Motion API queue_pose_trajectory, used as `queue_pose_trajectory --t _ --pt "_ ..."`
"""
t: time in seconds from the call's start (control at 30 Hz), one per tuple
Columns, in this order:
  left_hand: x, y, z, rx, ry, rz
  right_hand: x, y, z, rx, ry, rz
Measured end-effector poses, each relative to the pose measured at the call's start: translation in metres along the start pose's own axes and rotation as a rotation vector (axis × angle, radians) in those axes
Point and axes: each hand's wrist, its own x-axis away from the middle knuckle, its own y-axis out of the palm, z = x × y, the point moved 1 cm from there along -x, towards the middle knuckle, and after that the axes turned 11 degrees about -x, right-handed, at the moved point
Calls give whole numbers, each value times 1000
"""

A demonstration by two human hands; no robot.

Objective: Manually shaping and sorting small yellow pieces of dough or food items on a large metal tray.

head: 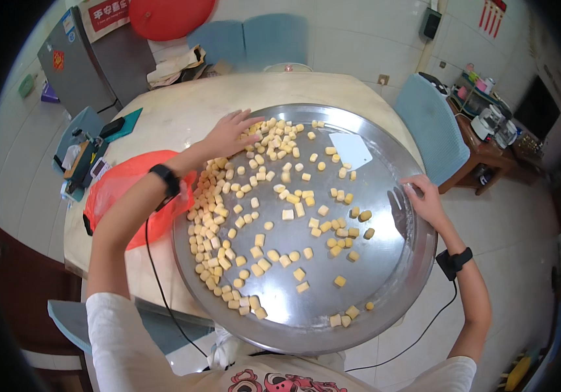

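Observation:
A large round metal tray [383, 274] lies before me, its near side reaching past the table edge. Many small yellow dough pieces [300, 210] are spread over it, heaped along the left and far-left rim. My left hand [234, 133] is at the far-left rim, fingers spread over the heap; whether the palm touches the pieces is hard to tell. On the right rim, my right hand [423, 198] grips the edge with curled fingers. A pale plastic scraper [350, 151] with a small hole lies flat in the tray's far right part.
A red plastic bag [128, 181] lies on the pale table [280, 88], under my left forearm. Phone-like black objects [112, 127] and a small organizer [80, 159] sit at the left. Blue-covered chairs [432, 127] surround the table. Cables [417, 338] hang from both wristbands.

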Motion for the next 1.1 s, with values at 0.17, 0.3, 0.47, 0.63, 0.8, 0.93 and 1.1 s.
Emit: queue_pose_trajectory --t 0.17,0.3,0.47,0.63,0.8,0.93,1.1 --pt "-7 85 27 -310 -369 -97 -10 15 2 -111 -28 36" --pt "-16 66 125 -110 -264 -208 -2 0 18 -87 -36 74" --pt "46 33 167 16 114 -176 -2 2 14 -74 -59 77" --pt "43 53 80 -260 -142 16 -2 1 12 -64 -15 27" --pt "-3 70 30 -272 -538 -92 -8 8 17 -95 -33 30" --pt "-48 68 81 -165 -260 -221 -8 5 14 -111 35 30" --pt "-10 72 148 44 24 -29 -5 0 3 -111 56 18"
